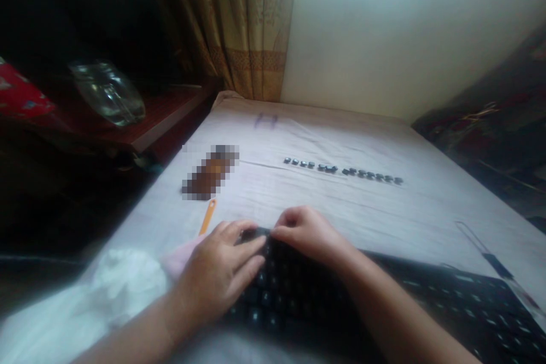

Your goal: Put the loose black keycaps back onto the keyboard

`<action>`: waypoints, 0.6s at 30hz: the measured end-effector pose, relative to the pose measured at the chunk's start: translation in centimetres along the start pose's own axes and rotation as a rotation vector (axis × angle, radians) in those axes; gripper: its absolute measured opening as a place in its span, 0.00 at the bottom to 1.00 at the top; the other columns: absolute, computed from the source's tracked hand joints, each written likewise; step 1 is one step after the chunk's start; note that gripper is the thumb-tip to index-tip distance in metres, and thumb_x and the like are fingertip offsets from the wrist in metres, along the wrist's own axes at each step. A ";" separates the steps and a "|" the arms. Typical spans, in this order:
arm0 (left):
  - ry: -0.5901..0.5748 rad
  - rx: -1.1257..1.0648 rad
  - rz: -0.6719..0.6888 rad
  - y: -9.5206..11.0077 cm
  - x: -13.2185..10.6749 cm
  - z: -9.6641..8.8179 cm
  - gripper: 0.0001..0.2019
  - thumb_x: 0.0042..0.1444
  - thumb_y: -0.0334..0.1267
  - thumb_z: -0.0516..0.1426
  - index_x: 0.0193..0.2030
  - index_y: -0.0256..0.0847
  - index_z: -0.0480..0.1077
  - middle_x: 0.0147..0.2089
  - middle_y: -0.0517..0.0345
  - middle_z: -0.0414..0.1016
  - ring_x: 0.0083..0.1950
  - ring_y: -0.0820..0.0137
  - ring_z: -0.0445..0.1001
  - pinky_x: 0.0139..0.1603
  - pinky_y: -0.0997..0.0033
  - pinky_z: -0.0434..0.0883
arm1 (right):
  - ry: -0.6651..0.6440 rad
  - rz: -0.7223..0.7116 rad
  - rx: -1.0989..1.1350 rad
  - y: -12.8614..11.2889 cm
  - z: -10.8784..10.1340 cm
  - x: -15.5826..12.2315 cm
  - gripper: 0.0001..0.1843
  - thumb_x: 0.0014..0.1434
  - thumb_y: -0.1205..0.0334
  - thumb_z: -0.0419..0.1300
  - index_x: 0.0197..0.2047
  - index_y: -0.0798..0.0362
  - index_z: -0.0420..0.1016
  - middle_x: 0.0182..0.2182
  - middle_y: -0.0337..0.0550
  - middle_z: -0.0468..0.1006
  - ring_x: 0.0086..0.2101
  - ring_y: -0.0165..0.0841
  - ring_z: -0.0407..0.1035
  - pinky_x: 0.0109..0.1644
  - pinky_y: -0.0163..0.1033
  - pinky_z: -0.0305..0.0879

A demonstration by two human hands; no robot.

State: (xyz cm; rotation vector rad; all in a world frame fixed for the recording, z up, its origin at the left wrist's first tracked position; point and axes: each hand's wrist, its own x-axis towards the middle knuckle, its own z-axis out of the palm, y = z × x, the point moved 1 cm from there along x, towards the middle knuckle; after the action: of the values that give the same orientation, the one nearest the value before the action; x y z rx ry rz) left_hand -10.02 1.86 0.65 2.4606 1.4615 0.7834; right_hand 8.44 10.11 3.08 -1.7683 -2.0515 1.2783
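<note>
On the pale sheet [256, 196] directly before you lies one black keyboard [307, 284], partly covered by your arms. Its long axis runs left to right on a slant, the right end nearer you. Your left hand [224, 261] rests at its far left corner, fingers extended and apart. Your right hand [309, 233] is beside it at the far edge, thumb and forefinger bent together; whether they grip anything cannot be told. Beyond, about a dozen small dark keycaps [370, 175] form one line; blur prevents an exact count. One orange strip [207, 217] lies left, one wire tool [497, 266] right.
</note>
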 end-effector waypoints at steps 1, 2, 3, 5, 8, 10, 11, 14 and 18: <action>0.002 -0.004 -0.002 0.0 0.0 0.0 0.14 0.65 0.38 0.53 0.54 0.46 0.74 0.57 0.50 0.71 0.56 0.58 0.70 0.55 0.53 0.72 | -0.008 0.006 0.020 0.1 0.0 0.1 0.05 0.48 0.63 0.62 0.25 0.53 0.79 0.21 0.38 0.77 0.26 0.30 0.68 0.27 0.32 0.58; 0.005 -0.009 -0.004 0.0 0.0 0.0 0.14 0.65 0.38 0.53 0.54 0.46 0.74 0.57 0.50 0.72 0.56 0.58 0.70 0.55 0.53 0.72 | -0.013 0.012 0.040 0.1 0.0 0.1 0.05 0.48 0.64 0.62 0.24 0.53 0.79 0.20 0.37 0.76 0.25 0.30 0.68 0.27 0.32 0.57; 0.007 -0.016 -0.008 0.0 0.1 0.0 0.14 0.65 0.38 0.53 0.54 0.46 0.74 0.56 0.50 0.72 0.56 0.58 0.70 0.55 0.53 0.72 | -0.017 0.018 0.057 0.2 0.1 0.2 0.04 0.48 0.64 0.62 0.24 0.53 0.78 0.19 0.36 0.75 0.25 0.29 0.67 0.26 0.32 0.57; 0.012 -0.037 -0.016 0.0 0.3 0.0 0.14 0.65 0.38 0.53 0.53 0.46 0.75 0.55 0.50 0.72 0.55 0.59 0.71 0.54 0.54 0.72 | -0.018 0.024 0.083 0.2 0.1 0.3 0.04 0.47 0.65 0.62 0.24 0.54 0.77 0.19 0.35 0.74 0.24 0.28 0.66 0.26 0.31 0.57; 0.026 -0.067 -0.030 0.0 0.5 0.1 0.13 0.65 0.38 0.53 0.52 0.45 0.75 0.54 0.50 0.73 0.54 0.59 0.71 0.53 0.54 0.72 | -0.029 0.037 0.112 0.0 0.0 0.4 0.05 0.48 0.66 0.62 0.23 0.55 0.76 0.17 0.34 0.71 0.23 0.26 0.63 0.25 0.30 0.56; 0.031 -0.070 -0.037 0.0 0.6 0.2 0.14 0.64 0.38 0.53 0.53 0.46 0.75 0.54 0.50 0.73 0.54 0.59 0.71 0.53 0.54 0.72 | -0.038 0.052 0.124 -0.2 0.0 0.4 0.05 0.48 0.67 0.62 0.22 0.55 0.75 0.16 0.33 0.70 0.22 0.26 0.61 0.25 0.30 0.55; 0.029 -0.068 -0.038 0.0 0.5 0.2 0.14 0.64 0.37 0.53 0.53 0.46 0.75 0.54 0.50 0.73 0.54 0.59 0.71 0.54 0.53 0.72 | -0.044 0.056 0.125 -0.3 -0.1 0.4 0.06 0.48 0.68 0.62 0.22 0.55 0.74 0.16 0.32 0.69 0.22 0.25 0.61 0.24 0.30 0.54; 0.014 -0.059 -0.038 0.1 0.2 0.2 0.14 0.64 0.37 0.53 0.54 0.46 0.75 0.56 0.50 0.72 0.55 0.58 0.70 0.54 0.52 0.72 | -0.060 0.057 0.125 -0.5 -0.3 0.3 0.06 0.48 0.69 0.62 0.21 0.55 0.73 0.15 0.32 0.68 0.21 0.25 0.60 0.24 0.29 0.54; 0.018 -0.043 -0.036 0.1 0.1 0.3 0.14 0.64 0.37 0.53 0.53 0.45 0.75 0.55 0.50 0.72 0.55 0.58 0.70 0.54 0.52 0.72 | -0.071 0.036 0.125 -0.3 -0.3 0.2 0.06 0.50 0.68 0.62 0.22 0.55 0.74 0.16 0.32 0.69 0.22 0.25 0.61 0.25 0.30 0.55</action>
State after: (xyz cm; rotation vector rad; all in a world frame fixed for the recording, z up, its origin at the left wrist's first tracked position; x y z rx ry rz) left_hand -9.76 1.90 0.50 2.3948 1.4750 0.8227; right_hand 8.31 10.49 3.39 -1.7359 -1.9364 1.4657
